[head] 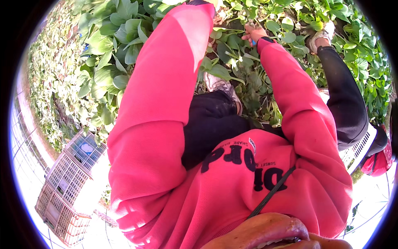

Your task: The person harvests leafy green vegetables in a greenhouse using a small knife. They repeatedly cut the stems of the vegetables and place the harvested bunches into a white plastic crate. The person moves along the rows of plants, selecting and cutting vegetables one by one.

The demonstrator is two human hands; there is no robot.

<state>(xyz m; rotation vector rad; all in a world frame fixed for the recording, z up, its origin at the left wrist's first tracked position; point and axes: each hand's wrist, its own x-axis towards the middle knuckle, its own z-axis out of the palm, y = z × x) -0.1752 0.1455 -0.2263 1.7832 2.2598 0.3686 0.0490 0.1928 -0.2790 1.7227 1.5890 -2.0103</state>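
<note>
My right hand point(255, 33) is low among the leafy green plants point(228, 51), fingers curled. A small blue object point(254, 42) shows at its palm; the rest is hidden, so I cannot tell what it is. A dark band circles that wrist. My left arm, in a pink sleeve point(164, 81), reaches past the top edge, and its hand is out of view. Broad-leaved greens point(124, 34) stand thick beside that sleeve. Beneath my arms, a light lace-up shoe point(219, 84) rests among leaves and cut-looking stems.
Slatted plastic crates point(67, 174) stand in a row at lower left, near wire mesh point(23, 127). On the right are a leg in black trousers point(343, 93), a light shoe point(321, 37), a white slatted crate point(357, 151) and a pink cloth item point(376, 163).
</note>
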